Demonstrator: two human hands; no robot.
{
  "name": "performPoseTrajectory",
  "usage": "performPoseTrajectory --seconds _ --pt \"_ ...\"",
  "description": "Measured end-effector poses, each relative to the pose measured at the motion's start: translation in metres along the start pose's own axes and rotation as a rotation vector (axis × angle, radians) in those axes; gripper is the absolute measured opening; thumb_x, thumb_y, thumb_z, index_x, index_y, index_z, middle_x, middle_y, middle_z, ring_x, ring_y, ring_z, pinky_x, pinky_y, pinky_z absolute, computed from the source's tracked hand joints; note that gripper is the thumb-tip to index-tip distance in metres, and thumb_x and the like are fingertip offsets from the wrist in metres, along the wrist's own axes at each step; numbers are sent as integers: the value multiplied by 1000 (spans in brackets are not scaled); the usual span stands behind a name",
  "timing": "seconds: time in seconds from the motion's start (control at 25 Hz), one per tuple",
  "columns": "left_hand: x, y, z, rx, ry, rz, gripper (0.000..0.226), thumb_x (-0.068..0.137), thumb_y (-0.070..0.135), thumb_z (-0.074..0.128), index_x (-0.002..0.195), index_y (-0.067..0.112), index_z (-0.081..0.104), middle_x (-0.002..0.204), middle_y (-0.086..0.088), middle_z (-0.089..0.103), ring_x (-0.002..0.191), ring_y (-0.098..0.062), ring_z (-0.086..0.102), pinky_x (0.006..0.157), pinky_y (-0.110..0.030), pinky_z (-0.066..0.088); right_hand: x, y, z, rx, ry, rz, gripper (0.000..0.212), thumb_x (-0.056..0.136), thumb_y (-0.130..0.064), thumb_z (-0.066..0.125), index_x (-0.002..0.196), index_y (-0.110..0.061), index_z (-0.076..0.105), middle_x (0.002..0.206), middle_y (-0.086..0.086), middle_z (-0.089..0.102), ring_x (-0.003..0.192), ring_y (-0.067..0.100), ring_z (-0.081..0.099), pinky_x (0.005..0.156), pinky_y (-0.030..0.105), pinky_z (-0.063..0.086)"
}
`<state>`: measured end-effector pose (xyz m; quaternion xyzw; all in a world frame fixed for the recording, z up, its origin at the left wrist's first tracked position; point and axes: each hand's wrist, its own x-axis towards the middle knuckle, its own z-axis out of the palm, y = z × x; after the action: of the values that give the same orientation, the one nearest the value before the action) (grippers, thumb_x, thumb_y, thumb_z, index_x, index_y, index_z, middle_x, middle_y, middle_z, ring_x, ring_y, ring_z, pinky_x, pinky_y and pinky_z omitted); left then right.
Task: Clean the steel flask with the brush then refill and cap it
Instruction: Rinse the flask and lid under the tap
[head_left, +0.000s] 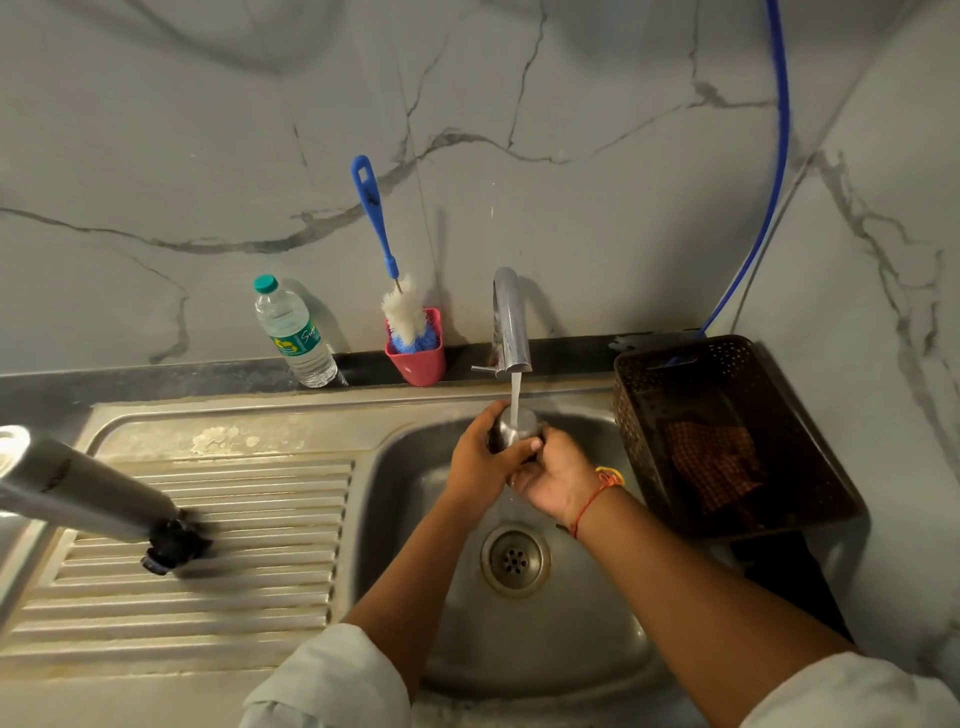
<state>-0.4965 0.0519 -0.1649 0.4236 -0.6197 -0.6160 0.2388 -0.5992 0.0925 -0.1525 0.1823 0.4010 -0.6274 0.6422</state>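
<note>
The small steel cap (515, 427) is largely hidden. The left hand (480, 460) curls round its side and the right hand (553, 480) grips it from beneath. Only its upper end shows, under the tap's (510, 322) stream; whether that end is open cannot be told. The steel flask (88, 491) rests well left of the left hand on the drainboard (260, 519), black neck down, long axis slanting up-left, base clipped by the frame edge. The brush (402, 312) stands in a pink cup (418, 364) beyond the hands.
</note>
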Motion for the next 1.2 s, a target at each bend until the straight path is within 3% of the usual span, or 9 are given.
performPoseTrajectory --seconds 0.2,0.32,0.44,0.68,0.76,0.84,1.0,1.12,1.2 --pt "-3 4 -4 29 -1 20 53 93 13 72 137 35 52 121 13 63 110 -3 64 89 -18 53 0 -12 3 -110 -30 129 52 96 -46 55 121 -1 63 116 21 70 102 32 70 94 42 55" --pt "-1 3 -3 56 6 35 46 94 19 71 132 38 53 124 11 61 114 -6 61 94 -21 52 -2 -12 4 -87 -42 133 48 96 -39 58 123 1 63 120 23 67 103 32 70 82 37 60" --pt "0 2 3 3 48 17 38 96 37 61 133 32 58 130 2 61 119 -13 61 103 -38 54 -2 -11 6 -93 -44 95 42 97 -33 56 124 -1 63 118 23 68 96 33 72 81 41 61" --pt "-2 10 11 -173 111 -71 22 108 17 45 112 14 67 108 -14 69 100 -26 67 88 -35 58 -10 -7 4 -151 -37 1 31 100 -25 49 119 -6 64 103 17 69 92 27 67 85 42 56" --pt "-1 9 7 -211 106 -106 24 109 17 45 112 9 67 105 -14 71 97 -26 68 80 -28 59 -10 -6 -2 -321 6 -121 24 97 -19 55 118 -12 64 103 15 67 89 25 65 75 38 58" --pt "-1 7 4 -296 97 -160 25 108 17 46 115 7 67 107 -16 73 102 -32 69 87 -35 60 -7 -6 -12 -626 55 -318 34 90 -12 65 123 -20 60 109 8 66 92 20 64 70 30 55" --pt "-5 2 7 -539 110 -345 35 110 29 43 121 6 68 118 -23 72 109 -30 70 103 -44 54 0 -9 -21 -1181 66 -668 66 71 -13 83 130 -19 53 120 1 60 109 15 60 89 25 52" --pt "-6 3 2 -678 136 -436 45 111 36 38 119 5 69 116 -22 74 103 -28 69 101 -42 52 4 -9 -18 -1496 23 -885 70 63 -19 88 126 -15 58 122 -2 56 110 9 54 96 19 44" --pt "-5 6 -3 -645 142 -433 42 111 35 40 117 5 69 110 -18 77 103 -27 71 96 -39 54 1 -6 -18 -1516 10 -938 65 62 -20 88 120 -21 58 115 -6 58 104 8 55 92 21 49"
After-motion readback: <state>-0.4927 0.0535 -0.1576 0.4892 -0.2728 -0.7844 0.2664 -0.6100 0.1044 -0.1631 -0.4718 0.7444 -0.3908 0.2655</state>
